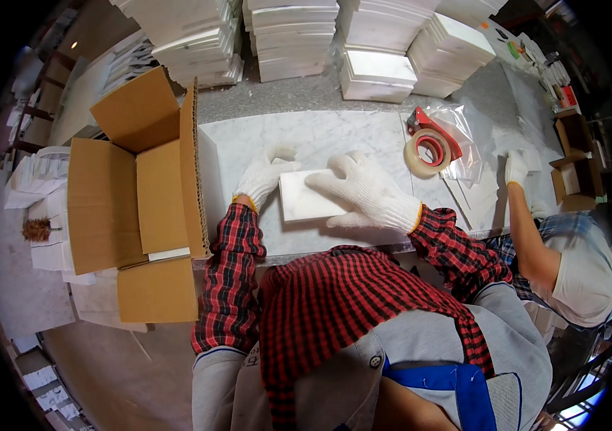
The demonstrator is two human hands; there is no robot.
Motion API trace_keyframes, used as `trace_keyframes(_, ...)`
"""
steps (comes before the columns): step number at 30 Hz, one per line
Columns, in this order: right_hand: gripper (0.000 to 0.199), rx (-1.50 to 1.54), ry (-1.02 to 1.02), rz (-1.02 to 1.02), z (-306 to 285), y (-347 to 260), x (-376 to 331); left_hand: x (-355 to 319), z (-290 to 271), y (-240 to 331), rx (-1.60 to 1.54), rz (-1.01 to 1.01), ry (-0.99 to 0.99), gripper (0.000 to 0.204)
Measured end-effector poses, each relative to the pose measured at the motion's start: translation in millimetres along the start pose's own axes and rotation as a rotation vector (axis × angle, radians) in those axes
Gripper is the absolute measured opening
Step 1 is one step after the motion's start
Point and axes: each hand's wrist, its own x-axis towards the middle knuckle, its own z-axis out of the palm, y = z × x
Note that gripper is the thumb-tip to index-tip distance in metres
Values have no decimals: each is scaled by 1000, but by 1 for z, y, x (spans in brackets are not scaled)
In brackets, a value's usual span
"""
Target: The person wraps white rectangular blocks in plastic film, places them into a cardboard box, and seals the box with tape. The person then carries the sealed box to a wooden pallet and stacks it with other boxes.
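A white marble tile (pixel 304 203), or a thin stack of them, lies before me over the marble worktop. My right hand (pixel 378 192), in a white knitted glove, grips its right part, thumb and fingers spread across the top face and edges. At the tile's far left corner is my left hand (pixel 263 176), gloved alike, its fingers apart; whether its fingertips touch the tile I cannot tell. Left of my hands stands an open cardboard box (pixel 160 194), flaps out, with a white piece partly visible at its near inner edge.
A red tape dispenser (pixel 431 147) with clear tape lies right of my hands, beside clear plastic bags (pixel 467 129). Tall tile stacks (pixel 291 39) line the back. At right, a co-worker's gloved hand (pixel 516 167) works near a small open box (pixel 577 179).
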Motion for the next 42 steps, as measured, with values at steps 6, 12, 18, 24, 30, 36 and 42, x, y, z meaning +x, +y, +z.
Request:
trace_keyframes(6,77,24,-44,39,-5,-5,2,-5,2,6,-58,-47,-20,48)
trace_keyframes(12,88,677,55,556,-3,43,-11,-13,5,41,-230,83,65,41)
trace_keyframes(18,75,1269,19,477,55,110,15,-36,14,79,-90,215,88,44)
trace_keyframes(24,71,1414,136,380,-10,76,9,-97,21,85,-77,260,161,41)
trace_keyframes(30,30,269,200,-149,-10,11,-63,-160,9,31,481,379,64,30)
trace_keyframes(36,8,-158,85,-243,4,-7,-64,-158,22,51,336,438,198,23)
trace_keyframes(42,14,-104,-56,-141,-7,-17,-64,-90,45,61,1255,880,-8,58)
